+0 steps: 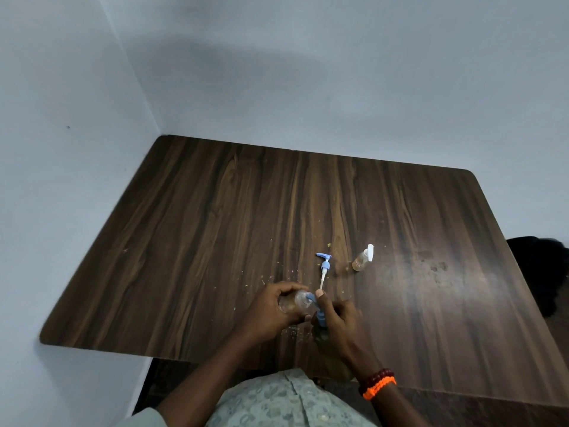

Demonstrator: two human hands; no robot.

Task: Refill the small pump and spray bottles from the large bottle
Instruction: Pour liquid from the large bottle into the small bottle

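Note:
My left hand (274, 309) grips a small clear bottle (295, 303) with amber liquid, tilted on its side just above the table. My right hand (338, 322) holds the large bottle (331, 362) by its blue pump top (320, 318); the blue spout meets the small bottle's mouth and my finger rests on the top. A loose blue pump head (324, 266) with a white tube lies on the table beyond my hands. A small spray bottle (363, 258) with a white cap stands tilted to the right of it.
The dark wooden table (215, 226) sits against pale walls at the back and left. Small crumbs dot the surface near my hands. A dark object (538, 272) lies beyond the table's right edge. Orange and dark red bead bracelets (377, 385) circle my right wrist.

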